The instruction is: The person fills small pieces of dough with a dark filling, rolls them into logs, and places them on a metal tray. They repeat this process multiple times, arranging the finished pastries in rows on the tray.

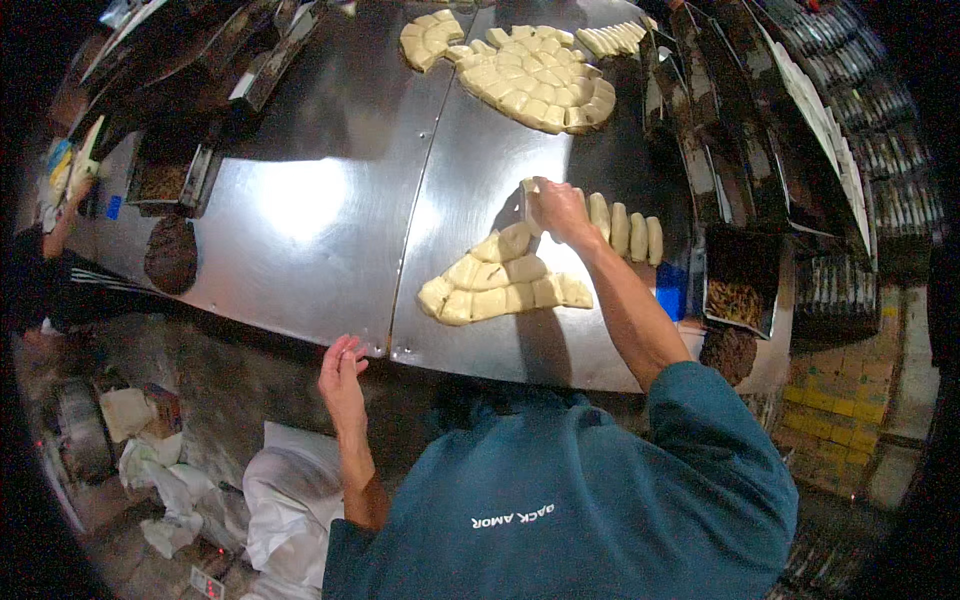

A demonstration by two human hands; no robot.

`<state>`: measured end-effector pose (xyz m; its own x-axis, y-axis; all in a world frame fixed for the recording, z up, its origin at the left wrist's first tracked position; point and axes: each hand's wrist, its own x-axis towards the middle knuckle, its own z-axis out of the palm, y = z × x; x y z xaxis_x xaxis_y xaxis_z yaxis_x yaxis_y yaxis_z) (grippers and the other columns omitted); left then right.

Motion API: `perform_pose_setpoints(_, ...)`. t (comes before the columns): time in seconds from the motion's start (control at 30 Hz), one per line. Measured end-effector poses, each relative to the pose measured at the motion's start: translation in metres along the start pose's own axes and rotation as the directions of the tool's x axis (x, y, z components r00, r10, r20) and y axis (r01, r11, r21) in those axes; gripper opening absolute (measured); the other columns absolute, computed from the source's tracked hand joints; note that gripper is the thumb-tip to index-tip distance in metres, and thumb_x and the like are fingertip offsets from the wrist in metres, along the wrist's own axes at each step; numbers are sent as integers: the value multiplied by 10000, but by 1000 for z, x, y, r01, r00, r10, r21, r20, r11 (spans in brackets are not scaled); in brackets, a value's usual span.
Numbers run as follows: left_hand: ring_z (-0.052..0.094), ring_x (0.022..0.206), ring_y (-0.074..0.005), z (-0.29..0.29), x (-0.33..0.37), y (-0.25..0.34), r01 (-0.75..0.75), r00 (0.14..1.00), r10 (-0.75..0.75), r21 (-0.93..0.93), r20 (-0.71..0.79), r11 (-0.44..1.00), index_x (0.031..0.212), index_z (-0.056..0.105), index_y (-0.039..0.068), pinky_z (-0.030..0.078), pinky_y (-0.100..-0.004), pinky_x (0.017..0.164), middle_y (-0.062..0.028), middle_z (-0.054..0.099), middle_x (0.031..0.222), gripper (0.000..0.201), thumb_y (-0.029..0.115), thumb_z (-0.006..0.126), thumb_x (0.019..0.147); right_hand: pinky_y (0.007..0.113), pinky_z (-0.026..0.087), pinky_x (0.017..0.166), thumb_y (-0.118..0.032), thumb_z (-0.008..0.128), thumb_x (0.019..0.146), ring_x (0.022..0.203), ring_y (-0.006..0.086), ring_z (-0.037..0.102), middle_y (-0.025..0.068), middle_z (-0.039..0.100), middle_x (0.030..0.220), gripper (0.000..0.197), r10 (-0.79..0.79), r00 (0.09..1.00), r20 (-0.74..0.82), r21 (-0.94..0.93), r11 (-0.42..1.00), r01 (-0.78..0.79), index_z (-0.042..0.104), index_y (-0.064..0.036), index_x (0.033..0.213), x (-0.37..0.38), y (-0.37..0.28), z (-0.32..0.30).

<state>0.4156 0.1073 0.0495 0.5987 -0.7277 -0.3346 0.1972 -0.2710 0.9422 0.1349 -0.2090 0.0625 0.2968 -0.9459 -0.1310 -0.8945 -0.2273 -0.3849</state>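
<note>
My right hand (560, 212) reaches over the metal table, its fingers closed at the end of a row of long dough rolls (620, 232). A pale edge shows at its fingertips, but I cannot make out what it grips. Below it lies a roughly triangular group of cut dough pieces (487, 290), pressed side by side. My left hand (343, 368) hangs by the table's front edge with its fingers loosely apart, holding nothing.
A large round of dough pieces (537, 82) lies farther back on the metal table (335, 260). Long tins (165, 180) line the left side, and dark metal trays (700, 130) the right. Dark brown lumps (172, 255) sit near the edge. Another person's sleeve (105, 275) shows at left.
</note>
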Motion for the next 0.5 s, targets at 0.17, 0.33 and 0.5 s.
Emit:
perform_pose_setpoints(0.17, 615, 971, -189, 9, 3, -8, 23, 1000, -23, -18, -19, 1000, 1183, 554, -20, 506, -294, 811, -121, 614, 1130, 269, 74, 478, 943, 475, 501, 740, -230, 564, 856, 810, 390, 645, 241, 656, 808, 252, 93, 994, -53, 93, 992, -88, 654, 3, 892, -56, 23, -15)
perform_pose_setpoints(0.33, 607, 1028, -206, 100, 33, 7, -232, 956, 180, 222, 232, 947, 1161, 586, -26, 463, -320, 902, -151, 636, 1132, 287, 77, 560, 895, 437, 510, 739, -246, 561, 833, 790, 376, 653, 214, 672, 857, 281, 294, 955, 44, 408, 867, -286, 696, -36, 962, -84, 22, -16)
perform_pose_setpoints(0.5, 570, 1072, -337, 220, 106, 13, -661, 676, 361, 312, 642, 683, 1120, 606, 1, 439, -388, 940, -202, 611, 1114, 304, 164, 573, 866, 386, 513, 655, -289, 608, 839, 672, 304, 653, 199, 659, 744, 306, 160, 987, -19, 25, 987, -159, 692, -25, 969, -51, -11, 24)
